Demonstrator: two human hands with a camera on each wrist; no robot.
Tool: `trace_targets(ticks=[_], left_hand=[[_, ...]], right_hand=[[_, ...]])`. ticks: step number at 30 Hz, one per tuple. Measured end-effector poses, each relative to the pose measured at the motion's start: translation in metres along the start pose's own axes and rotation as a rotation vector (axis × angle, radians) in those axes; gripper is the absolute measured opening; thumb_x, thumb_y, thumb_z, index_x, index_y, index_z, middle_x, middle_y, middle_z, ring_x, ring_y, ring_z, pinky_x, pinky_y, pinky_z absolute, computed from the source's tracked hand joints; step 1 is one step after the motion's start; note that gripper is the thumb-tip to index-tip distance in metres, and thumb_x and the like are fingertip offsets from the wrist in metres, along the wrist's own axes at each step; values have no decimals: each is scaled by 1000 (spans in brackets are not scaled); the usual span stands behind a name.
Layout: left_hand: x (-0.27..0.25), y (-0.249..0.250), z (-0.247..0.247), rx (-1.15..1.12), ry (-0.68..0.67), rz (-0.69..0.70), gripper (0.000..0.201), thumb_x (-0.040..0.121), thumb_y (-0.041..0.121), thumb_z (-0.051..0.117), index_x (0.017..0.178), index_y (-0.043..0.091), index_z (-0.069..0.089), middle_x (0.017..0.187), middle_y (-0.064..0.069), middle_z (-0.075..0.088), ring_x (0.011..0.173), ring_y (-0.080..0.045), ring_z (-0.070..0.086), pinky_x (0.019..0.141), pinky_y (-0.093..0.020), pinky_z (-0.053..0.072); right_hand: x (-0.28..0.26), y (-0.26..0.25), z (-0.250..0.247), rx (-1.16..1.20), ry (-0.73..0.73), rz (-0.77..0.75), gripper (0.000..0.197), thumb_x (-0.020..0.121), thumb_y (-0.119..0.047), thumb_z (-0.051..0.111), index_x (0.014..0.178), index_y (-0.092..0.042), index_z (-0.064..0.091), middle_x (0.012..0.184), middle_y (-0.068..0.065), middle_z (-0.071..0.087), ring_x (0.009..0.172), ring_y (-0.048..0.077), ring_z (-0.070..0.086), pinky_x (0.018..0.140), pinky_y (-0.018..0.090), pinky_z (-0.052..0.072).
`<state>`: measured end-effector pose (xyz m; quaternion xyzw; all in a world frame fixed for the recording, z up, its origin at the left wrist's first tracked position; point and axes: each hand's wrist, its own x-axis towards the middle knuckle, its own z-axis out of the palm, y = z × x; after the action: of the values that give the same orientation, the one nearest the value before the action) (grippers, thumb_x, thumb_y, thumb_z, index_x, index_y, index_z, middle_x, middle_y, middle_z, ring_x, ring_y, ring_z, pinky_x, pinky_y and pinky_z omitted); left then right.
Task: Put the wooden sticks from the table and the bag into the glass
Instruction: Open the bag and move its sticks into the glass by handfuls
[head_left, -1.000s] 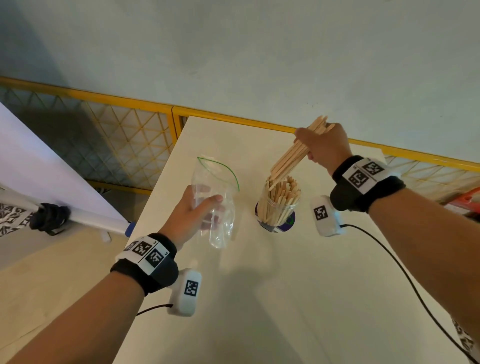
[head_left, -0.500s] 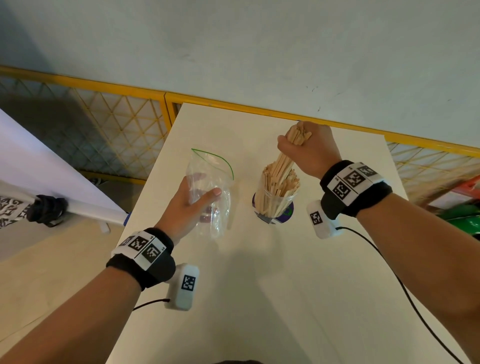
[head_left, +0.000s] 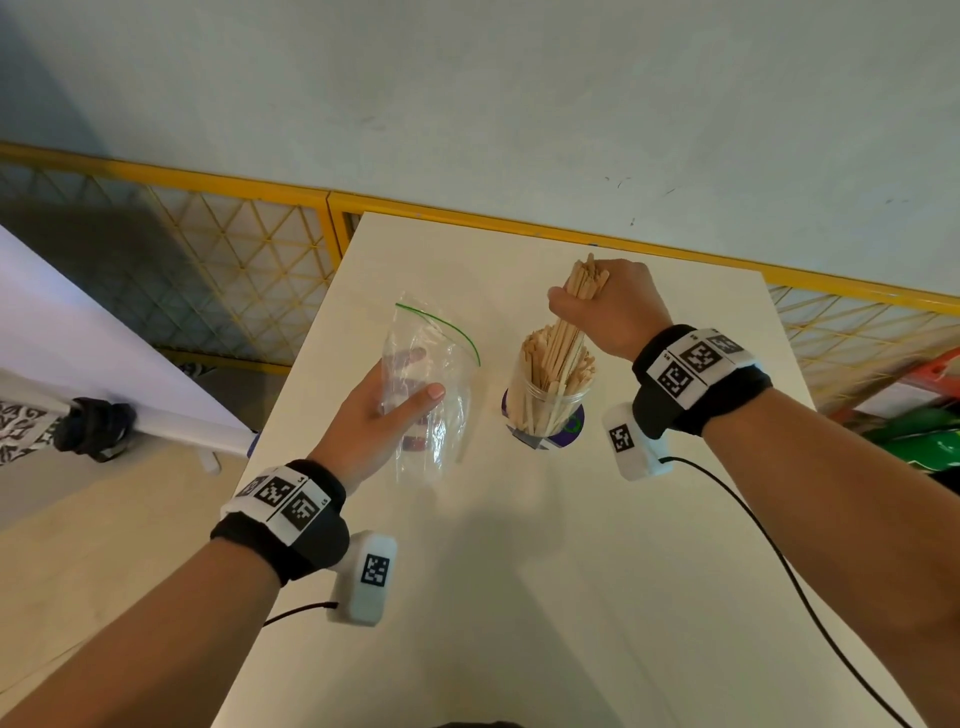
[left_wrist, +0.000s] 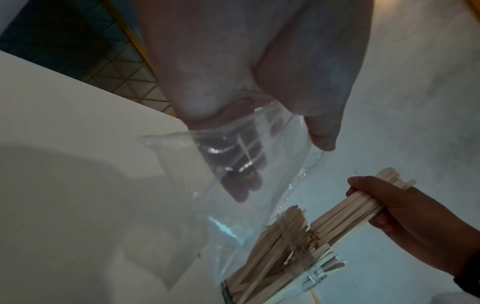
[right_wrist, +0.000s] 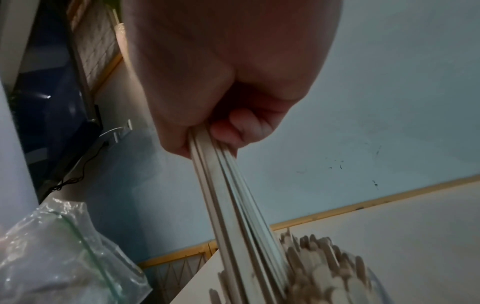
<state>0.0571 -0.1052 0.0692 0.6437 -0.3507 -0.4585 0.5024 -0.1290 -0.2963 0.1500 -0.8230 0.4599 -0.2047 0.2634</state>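
Nearest: two bare forearms reach over a smooth, matte white table (head_left: 597, 597), each wrist wrapped in a black band with square black-and-white code tags and a small white box wired by a thin black cable.

Left hand (head_left: 374, 426): palm turned inward, thumb across the front and fingers behind, pinching a clear, crinkled plastic bag (head_left: 431, 395) with a thin green line along its open mouth. The bag hangs limp just above the table; no sticks are visible in it. In the left wrist view the fingers show through the film.

Just to its right: the glass (head_left: 545, 410), clear and round, upright on the table over a dark purple round mat. It is packed with flat, pale wooden sticks (head_left: 550, 364), rounded ends up and fanned out.

Right hand (head_left: 608, 306): fist closed round a tight bundle of sticks, knuckles up, directly over the glass. The bundle slants down, lower ends in among the sticks in the glass, upper ends poking out above the fist.

Farthest: yellow mesh railing (head_left: 249, 270) and a plain pale wall.
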Motion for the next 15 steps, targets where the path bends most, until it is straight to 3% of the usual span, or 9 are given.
trace_targets(ticks=[4,6,9,15], left_hand=[[-2,4,2,1,-10,7,66,76,51,69,137,36,47,118,-3,66,107,-33,67,72,-31,62],[-3,5,2,-2,-6,7,61,83,46,69,138,33,46,116,-1,66,108,-33,66,72,-30,62],[-4,5,1,-10,1,6,52,91,35,65,139,31,46,117,1,66,108,-34,67,72,-29,62],[-6,6,-2,-9,1,15,51,91,35,65,138,32,47,119,-2,66,107,-32,67,71,-29,61]], right_hand=[[-1,4,1,80,39,71,35,84,-33,62,67,-3,59,55,0,51,46,11,45,42,17,37],[0,5,1,129,89,92,37,83,-32,62,72,3,63,57,0,53,47,10,47,41,12,38],[1,6,3,159,104,121,39,83,-32,64,77,7,65,58,1,55,49,12,49,47,19,41],[-10,24,13,71,17,129,38,82,-30,66,76,8,62,69,11,59,62,21,53,56,27,42]])
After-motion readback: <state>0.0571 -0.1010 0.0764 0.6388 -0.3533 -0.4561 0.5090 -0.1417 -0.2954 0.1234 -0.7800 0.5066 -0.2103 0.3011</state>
